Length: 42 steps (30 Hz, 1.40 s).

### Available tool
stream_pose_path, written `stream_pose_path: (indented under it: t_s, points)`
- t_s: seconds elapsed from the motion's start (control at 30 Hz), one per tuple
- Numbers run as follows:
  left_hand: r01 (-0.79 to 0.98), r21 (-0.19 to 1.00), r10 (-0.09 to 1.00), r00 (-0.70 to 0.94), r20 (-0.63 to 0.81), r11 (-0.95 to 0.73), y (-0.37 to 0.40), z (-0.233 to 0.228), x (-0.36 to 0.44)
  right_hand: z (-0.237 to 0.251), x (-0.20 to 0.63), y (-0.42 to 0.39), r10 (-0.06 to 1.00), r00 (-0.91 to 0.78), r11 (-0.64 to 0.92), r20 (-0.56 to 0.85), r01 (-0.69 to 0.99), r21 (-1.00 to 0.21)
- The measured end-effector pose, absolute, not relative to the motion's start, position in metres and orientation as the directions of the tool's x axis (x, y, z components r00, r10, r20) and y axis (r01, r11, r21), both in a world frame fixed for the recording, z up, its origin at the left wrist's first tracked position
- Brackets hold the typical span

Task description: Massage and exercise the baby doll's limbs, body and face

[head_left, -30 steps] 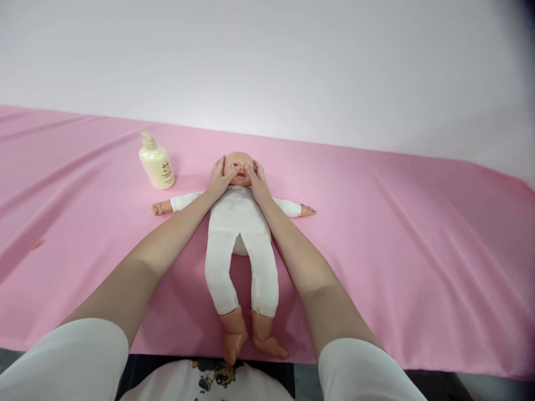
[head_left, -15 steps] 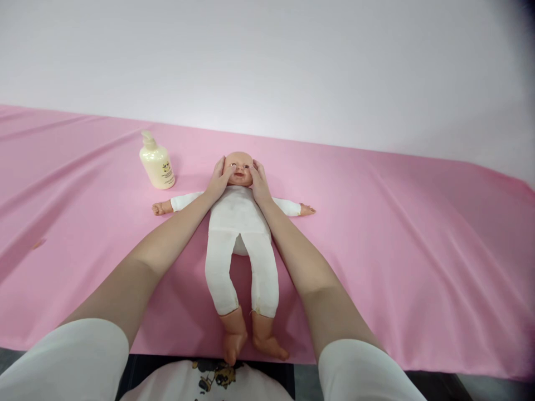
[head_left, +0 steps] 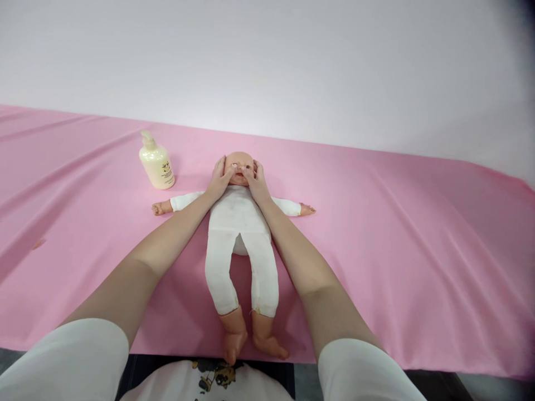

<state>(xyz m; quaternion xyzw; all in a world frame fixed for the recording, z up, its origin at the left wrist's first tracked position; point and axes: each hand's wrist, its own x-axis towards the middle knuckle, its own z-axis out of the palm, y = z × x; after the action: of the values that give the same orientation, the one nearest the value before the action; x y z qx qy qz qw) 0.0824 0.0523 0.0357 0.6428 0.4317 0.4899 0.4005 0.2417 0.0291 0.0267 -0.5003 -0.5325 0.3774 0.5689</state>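
Note:
A baby doll (head_left: 239, 214) with a white cloth body lies on its back, arms spread and bare feet towards me. My left hand (head_left: 218, 179) cups the left side of its head, fingers along the side and thumb on the face beside the nose. On the opposite side my right hand (head_left: 257, 181) holds the head the same way, its thumb across the cheek to the nose. Both thumbs nearly meet over the middle of the face. The palms and parts of the fingers are hidden against the head.
A pale yellow pump bottle (head_left: 156, 164) stands to the left, beyond the doll's outstretched arm. Pink cloth (head_left: 397, 267) with loose folds covers the table. Behind the table rises a white wall (head_left: 267, 67).
Both thumbs have slid inward on the doll's face towards the nose, the right one more clearly. The doll and the bottle stay in place.

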Motion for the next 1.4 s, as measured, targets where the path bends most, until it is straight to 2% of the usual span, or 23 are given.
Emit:
stream_pose_path:
  t_s: [0.93,1.4]
  points:
    - [0.186,0.924,0.939,0.157,0.307,-0.334,0.0552,0.0331,0.0822,0.0249,0.2416,0.0321,0.966,0.112,0.229,0.231,0.029,-0.973]
    - [0.190,0.924,0.940,0.151,0.305,-0.331,0.0539,0.0336,0.0822,0.0294,0.2401,0.0261,0.962,0.122,0.234,0.243,0.077,-0.969]
